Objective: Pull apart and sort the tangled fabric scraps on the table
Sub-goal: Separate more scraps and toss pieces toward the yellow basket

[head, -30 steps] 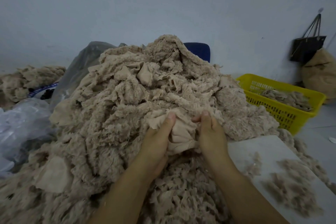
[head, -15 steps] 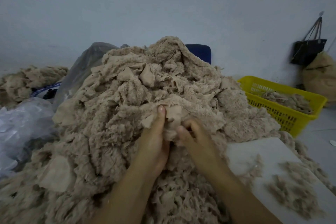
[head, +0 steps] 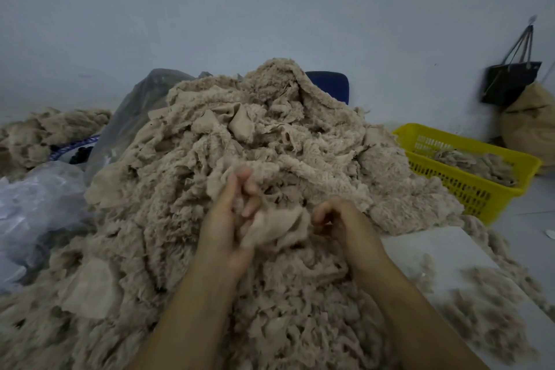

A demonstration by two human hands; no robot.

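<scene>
Fingers: those of the left hand curl round a smooth beige scrap and grip its left part. Those of the right hand are curled just beside the scrap's right edge, and blur hides whether they pinch it.
Scrap: crumpled, held between the two hands, low against the near slope of the pile.
Pile: a tall mound of tangled, fleecy beige fabric scraps that covers most of the worktop. Its peak lies toward the wall, and a few flat, smooth pieces show among the fluff.
Worktop: white, showing to the right of the right forearm, with loose tufts scattered on it.
Basket: yellow and slotted, just beside the pile's right foot, holding some of the same beige scraps.
Plastic bags: clear and crumpled, left of the pile.
Grey bag: stands behind the pile's left shoulder.
Second heap: beige scraps at far left, near the wall.
Chair back: blue, behind the peak.
Black bag: hangs on the wall at right, above a tan sack.
</scene>
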